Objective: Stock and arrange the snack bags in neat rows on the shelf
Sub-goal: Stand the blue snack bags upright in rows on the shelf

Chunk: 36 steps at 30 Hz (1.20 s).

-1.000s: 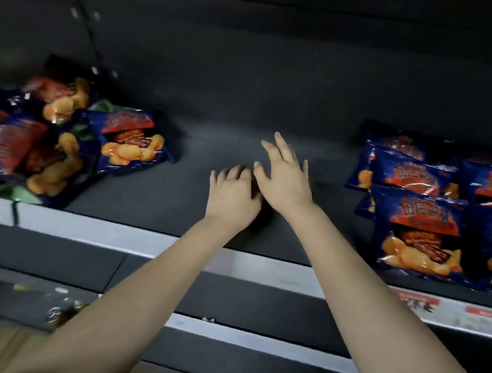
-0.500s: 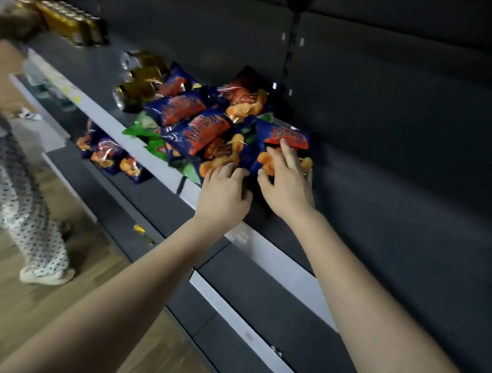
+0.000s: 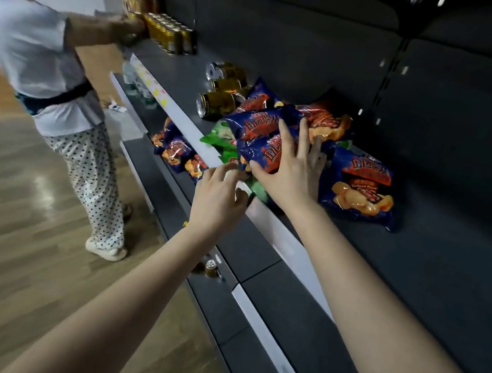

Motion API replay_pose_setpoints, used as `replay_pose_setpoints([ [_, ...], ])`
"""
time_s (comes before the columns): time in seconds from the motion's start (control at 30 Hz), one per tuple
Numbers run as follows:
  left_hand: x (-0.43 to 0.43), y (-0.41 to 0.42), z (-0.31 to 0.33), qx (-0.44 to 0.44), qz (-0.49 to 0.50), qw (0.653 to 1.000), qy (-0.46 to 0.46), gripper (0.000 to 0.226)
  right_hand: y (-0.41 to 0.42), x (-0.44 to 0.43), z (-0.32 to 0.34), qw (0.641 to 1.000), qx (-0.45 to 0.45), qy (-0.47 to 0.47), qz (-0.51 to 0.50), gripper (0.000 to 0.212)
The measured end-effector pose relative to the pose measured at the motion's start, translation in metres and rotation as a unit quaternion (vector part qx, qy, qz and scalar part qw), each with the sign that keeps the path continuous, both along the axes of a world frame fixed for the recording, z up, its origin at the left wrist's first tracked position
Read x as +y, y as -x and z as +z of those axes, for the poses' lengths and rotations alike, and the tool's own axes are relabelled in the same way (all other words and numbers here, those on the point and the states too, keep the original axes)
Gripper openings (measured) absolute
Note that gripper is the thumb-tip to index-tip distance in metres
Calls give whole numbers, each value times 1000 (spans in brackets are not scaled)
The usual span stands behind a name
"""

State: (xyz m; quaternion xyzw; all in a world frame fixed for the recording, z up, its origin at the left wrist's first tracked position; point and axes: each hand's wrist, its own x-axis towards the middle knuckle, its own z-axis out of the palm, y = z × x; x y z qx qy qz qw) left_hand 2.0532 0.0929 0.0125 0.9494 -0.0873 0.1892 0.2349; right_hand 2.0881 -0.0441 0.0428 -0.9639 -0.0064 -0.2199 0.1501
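Observation:
A loose heap of blue snack bags [image 3: 262, 125] lies on the dark shelf [image 3: 446, 277], with green bags [image 3: 218, 138] under it. One more blue bag [image 3: 361, 186] lies flat to the right of the heap. My right hand [image 3: 291, 167] rests spread on a blue bag at the heap's front, thumb under its near edge. My left hand [image 3: 217, 198] hovers at the shelf's front lip just left of it, fingers loosely curled and holding nothing.
Gold cans [image 3: 218, 103] lie on their sides behind the heap, and more stand upright [image 3: 171, 33] at the shelf's far end. Another person [image 3: 50, 64] stands left, reaching to those cans. More snack bags [image 3: 177, 151] sit on the lower shelf. Wooden floor lies left.
My view has swung left from the bare middle of the shelf to the messy heap. Both hands moved along with it, and my right hand now lies on a blue bag.

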Motion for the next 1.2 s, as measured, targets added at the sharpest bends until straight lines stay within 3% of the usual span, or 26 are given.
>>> replay_pose_setpoints([
  [0.13,7,1,0,20,14,1000,3,38,-14,12,7,998,53,24,2,93],
  [0.27,9,0,-1,25,18,1000,7,37,-20,11,-4,988,119,91,-27,77],
  [0.5,-2,-3,-10,54,13,998,15,36,-12,-10,-13,987,127,78,-55,67],
  [1.2,-70,1,-5,6,-72,997,41,34,22,-60,-21,990,116,70,-47,64],
])
